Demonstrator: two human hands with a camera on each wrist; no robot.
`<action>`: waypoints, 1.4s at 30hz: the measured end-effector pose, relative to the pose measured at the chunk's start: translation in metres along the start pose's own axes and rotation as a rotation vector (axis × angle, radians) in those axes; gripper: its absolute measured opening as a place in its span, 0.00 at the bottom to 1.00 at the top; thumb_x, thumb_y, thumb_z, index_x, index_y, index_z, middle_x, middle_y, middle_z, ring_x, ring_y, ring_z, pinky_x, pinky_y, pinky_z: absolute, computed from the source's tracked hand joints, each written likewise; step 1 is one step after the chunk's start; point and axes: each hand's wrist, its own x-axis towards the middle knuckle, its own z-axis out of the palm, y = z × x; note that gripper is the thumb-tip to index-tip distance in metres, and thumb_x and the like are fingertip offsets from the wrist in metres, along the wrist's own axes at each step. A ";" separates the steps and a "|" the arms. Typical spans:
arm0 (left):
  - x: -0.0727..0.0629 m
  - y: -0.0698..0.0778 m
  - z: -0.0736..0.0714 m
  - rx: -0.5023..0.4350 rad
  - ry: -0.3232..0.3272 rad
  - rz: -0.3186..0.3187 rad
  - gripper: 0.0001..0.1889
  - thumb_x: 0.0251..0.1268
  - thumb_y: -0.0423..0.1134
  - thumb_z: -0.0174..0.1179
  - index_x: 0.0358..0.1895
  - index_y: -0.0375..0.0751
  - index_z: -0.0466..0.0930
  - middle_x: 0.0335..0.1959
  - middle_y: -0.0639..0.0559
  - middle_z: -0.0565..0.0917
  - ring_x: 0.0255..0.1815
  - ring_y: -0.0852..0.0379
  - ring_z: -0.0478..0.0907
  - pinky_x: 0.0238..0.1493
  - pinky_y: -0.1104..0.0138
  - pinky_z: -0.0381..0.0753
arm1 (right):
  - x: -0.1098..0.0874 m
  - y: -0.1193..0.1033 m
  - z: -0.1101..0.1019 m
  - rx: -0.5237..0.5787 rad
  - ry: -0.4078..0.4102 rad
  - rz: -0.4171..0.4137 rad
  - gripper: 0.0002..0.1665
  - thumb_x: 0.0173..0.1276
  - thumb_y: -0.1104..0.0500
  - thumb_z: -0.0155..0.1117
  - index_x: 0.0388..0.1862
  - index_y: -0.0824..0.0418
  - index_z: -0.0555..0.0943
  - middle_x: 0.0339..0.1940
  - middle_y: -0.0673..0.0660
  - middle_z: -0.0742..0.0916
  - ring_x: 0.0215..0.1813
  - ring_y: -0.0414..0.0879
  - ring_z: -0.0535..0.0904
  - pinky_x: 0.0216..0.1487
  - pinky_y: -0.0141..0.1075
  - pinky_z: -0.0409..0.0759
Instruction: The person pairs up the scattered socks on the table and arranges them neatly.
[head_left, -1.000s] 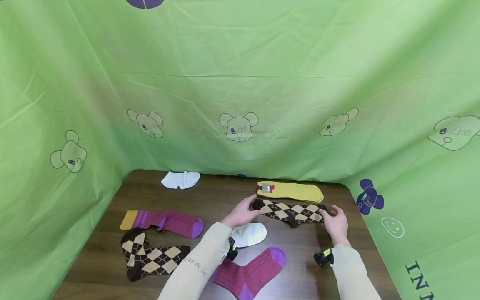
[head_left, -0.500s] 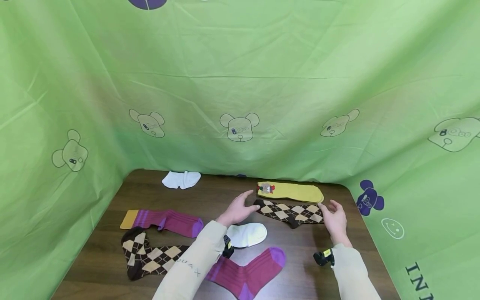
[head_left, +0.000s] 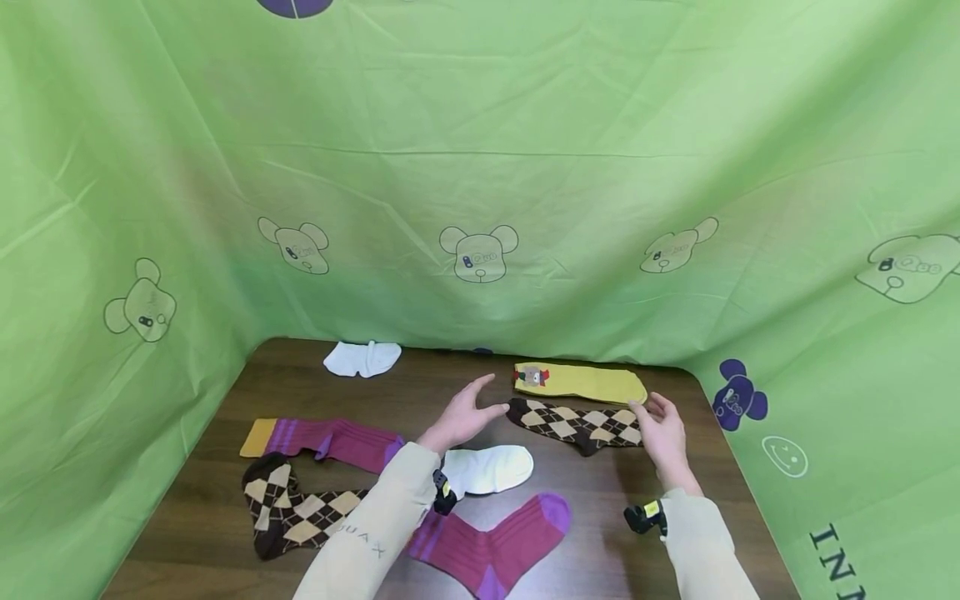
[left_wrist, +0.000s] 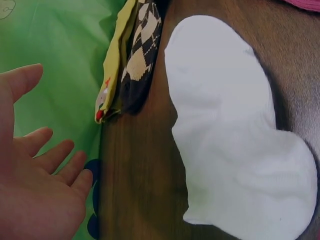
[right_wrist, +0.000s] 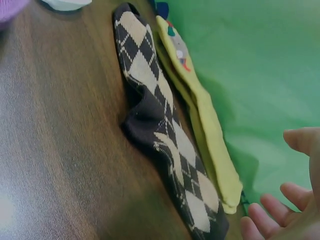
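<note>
An argyle sock point(head_left: 577, 423) in brown, black and beige lies flat at the right of the table, just in front of a yellow sock point(head_left: 592, 383) with a small animal figure. Past its left end my left hand point(head_left: 459, 417) hovers with fingers spread, holding nothing. My right hand point(head_left: 662, 432) is over the argyle sock's right end, fingers loosely bent and nothing between them. In the right wrist view the argyle sock point(right_wrist: 160, 115) and yellow sock point(right_wrist: 205, 115) lie side by side. Below my left wrist is a white sock point(left_wrist: 225, 125), partly behind the sleeve in the head view.
A second white sock point(head_left: 362, 359) lies at the back left. On the left are a maroon sock point(head_left: 352, 444) with a mustard cuff and another argyle sock point(head_left: 300, 517). A maroon and purple sock point(head_left: 502, 546) lies in front. A green cloth point(head_left: 480, 167) surrounds the table.
My left hand has drawn back to the left from the argyle sock's end, its fingers spreading. My right hand has risen slightly off the other end. The socks stay in place.
</note>
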 end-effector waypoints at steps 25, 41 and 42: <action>-0.024 -0.010 -0.033 -0.124 0.051 0.047 0.38 0.68 0.51 0.66 0.77 0.41 0.64 0.74 0.41 0.68 0.72 0.35 0.64 0.68 0.42 0.65 | -0.021 -0.028 0.022 0.035 -0.173 -0.083 0.46 0.78 0.48 0.61 0.82 0.65 0.51 0.80 0.66 0.62 0.77 0.63 0.59 0.73 0.52 0.62; -0.039 -0.013 -0.058 -0.132 0.087 0.061 0.37 0.69 0.51 0.66 0.78 0.46 0.64 0.75 0.46 0.68 0.74 0.40 0.64 0.69 0.40 0.63 | -0.032 -0.042 0.041 0.011 -0.194 -0.168 0.45 0.75 0.48 0.64 0.80 0.66 0.57 0.78 0.67 0.65 0.75 0.64 0.64 0.71 0.55 0.64; -0.040 -0.013 -0.059 -0.131 0.092 0.062 0.38 0.69 0.52 0.66 0.78 0.45 0.64 0.75 0.46 0.69 0.74 0.40 0.64 0.69 0.40 0.63 | -0.033 -0.043 0.042 0.015 -0.196 -0.170 0.44 0.76 0.48 0.64 0.80 0.66 0.57 0.78 0.67 0.65 0.75 0.64 0.64 0.71 0.55 0.65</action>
